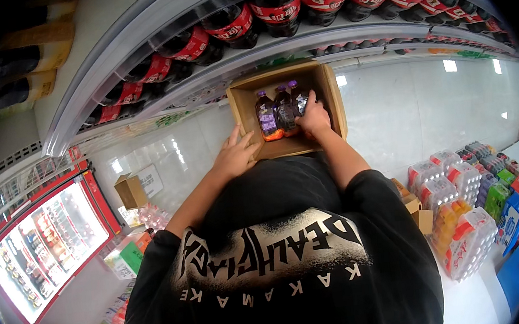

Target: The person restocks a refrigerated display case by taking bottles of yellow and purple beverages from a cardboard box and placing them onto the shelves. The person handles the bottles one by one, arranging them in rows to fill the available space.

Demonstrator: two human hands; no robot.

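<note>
An open cardboard box sits low in front of me, between my body and the shelves. Inside lie three dark plastic drink bottles with purple caps: a left bottle, a middle bottle and a right bottle. My right hand reaches in over the right bottle, its fingers around the bottle's side and partly hiding it. At the box's left wall, my left hand rests with fingers spread and no object in it.
Shelves above hold a row of large cola bottles behind a clear plastic rail. A lit drinks cooler stands left. Shrink-wrapped bottle packs are stacked right. A small carton is at left.
</note>
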